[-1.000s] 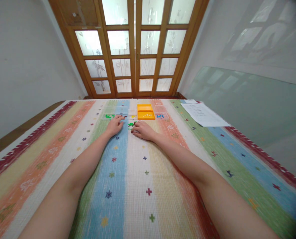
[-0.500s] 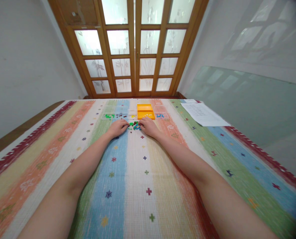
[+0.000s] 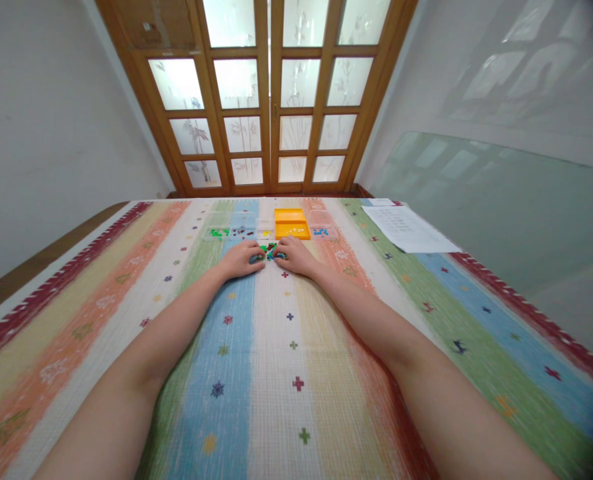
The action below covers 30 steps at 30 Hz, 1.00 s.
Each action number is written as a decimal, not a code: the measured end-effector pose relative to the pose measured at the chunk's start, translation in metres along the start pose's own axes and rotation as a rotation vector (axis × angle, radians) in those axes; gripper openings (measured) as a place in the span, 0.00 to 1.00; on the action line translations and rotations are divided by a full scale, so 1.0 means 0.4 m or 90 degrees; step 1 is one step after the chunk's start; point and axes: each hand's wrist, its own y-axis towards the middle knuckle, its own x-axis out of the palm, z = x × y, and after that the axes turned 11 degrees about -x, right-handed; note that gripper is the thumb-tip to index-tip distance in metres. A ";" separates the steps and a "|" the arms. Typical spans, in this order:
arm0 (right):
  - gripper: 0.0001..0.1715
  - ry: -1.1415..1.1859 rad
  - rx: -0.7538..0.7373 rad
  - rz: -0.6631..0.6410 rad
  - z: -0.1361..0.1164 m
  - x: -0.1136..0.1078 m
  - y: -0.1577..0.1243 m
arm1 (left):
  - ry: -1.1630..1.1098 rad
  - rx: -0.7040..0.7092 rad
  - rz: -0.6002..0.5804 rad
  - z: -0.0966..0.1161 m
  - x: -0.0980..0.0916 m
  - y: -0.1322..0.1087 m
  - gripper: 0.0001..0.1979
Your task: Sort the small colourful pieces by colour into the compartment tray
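Note:
A small heap of tiny coloured pieces (image 3: 269, 251), green, blue and dark, lies on the striped cloth (image 3: 276, 347) far out in front of me. My left hand (image 3: 242, 259) rests palm down on the cloth at the heap's left side, fingers curled in against it. My right hand (image 3: 292, 256) lies at the heap's right side, fingers bent toward the pieces. The two hands nearly meet around the heap. Whether either hand has a piece pinched in its fingers is too small to tell.
Just beyond the hands stand an orange tray (image 3: 291, 224) and a row of clear trays (image 3: 231, 233) with green, dark, yellow and blue pieces. A printed paper sheet (image 3: 407, 229) lies at the far right. Wooden glazed doors (image 3: 271, 100) close off the far side.
Both hands have drawn inward from either side, and the scattered pieces are now gathered into a tighter heap between them. The left hand slid right and slightly toward me.

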 end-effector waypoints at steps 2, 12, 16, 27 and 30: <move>0.07 0.000 -0.008 -0.003 -0.001 0.001 0.001 | -0.001 0.006 -0.002 0.001 0.002 0.000 0.12; 0.05 0.004 0.078 0.083 0.012 -0.013 0.002 | 0.016 -0.006 0.000 -0.008 0.008 0.003 0.10; 0.08 -0.008 0.226 0.183 0.074 -0.046 -0.014 | 0.016 -0.028 -0.004 -0.013 0.007 0.002 0.11; 0.10 -0.085 0.533 0.275 0.218 -0.113 -0.124 | 0.021 -0.070 -0.005 -0.021 0.002 0.002 0.12; 0.11 -0.039 0.474 0.251 0.199 -0.103 -0.106 | 0.024 -0.079 0.003 -0.028 -0.001 0.000 0.12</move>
